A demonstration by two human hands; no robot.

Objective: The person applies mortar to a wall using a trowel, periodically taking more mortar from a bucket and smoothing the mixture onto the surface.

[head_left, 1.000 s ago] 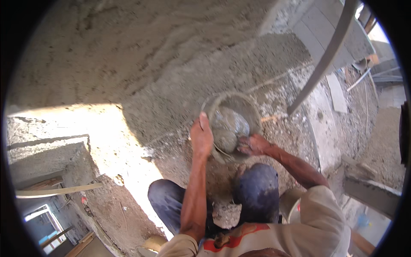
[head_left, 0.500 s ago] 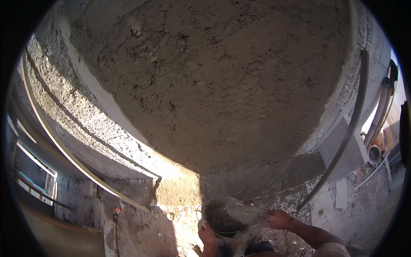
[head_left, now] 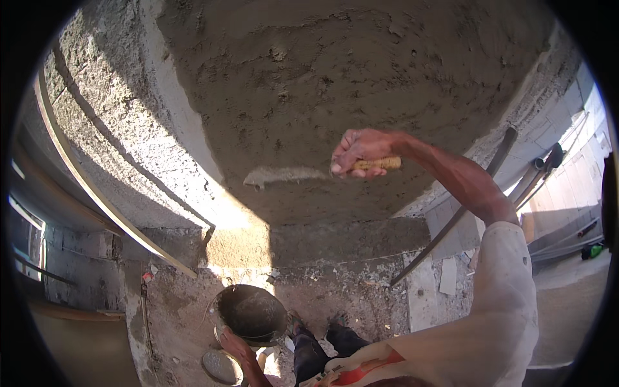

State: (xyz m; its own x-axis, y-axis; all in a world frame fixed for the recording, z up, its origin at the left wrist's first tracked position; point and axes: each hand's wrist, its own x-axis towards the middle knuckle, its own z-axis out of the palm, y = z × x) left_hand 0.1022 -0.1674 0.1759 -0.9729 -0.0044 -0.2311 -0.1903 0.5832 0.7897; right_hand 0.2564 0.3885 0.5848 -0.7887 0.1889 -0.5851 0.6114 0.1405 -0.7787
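My right hand (head_left: 366, 153) is closed around the ridged yellowish handle of a trowel (head_left: 284, 174), held up in front of the plastered wall. Wet mortar seems to coat the trowel's long blade, which points left. Whether the blade touches the wall I cannot tell. Low down and to the left, my left hand (head_left: 236, 345) grips the near rim of a dark bucket (head_left: 284, 317). The bucket is tilted with its mouth toward the wall, and its inside is in shadow. Rough grey wet plaster (head_left: 309, 84) covers most of the wall.
Long strips lean on either side, a pale one (head_left: 97, 209) at the left and a dark one (head_left: 451, 226) at the right. Below the bucket sits a round, pale-topped container (head_left: 221, 366). Rubble litters the floor (head_left: 348, 287); pipes (head_left: 530, 175) stand far right.
My right hand has risen from the bucket to the wall with the trowel. The bucket, with my left hand on it, now appears farther left, and the whole view has shifted.
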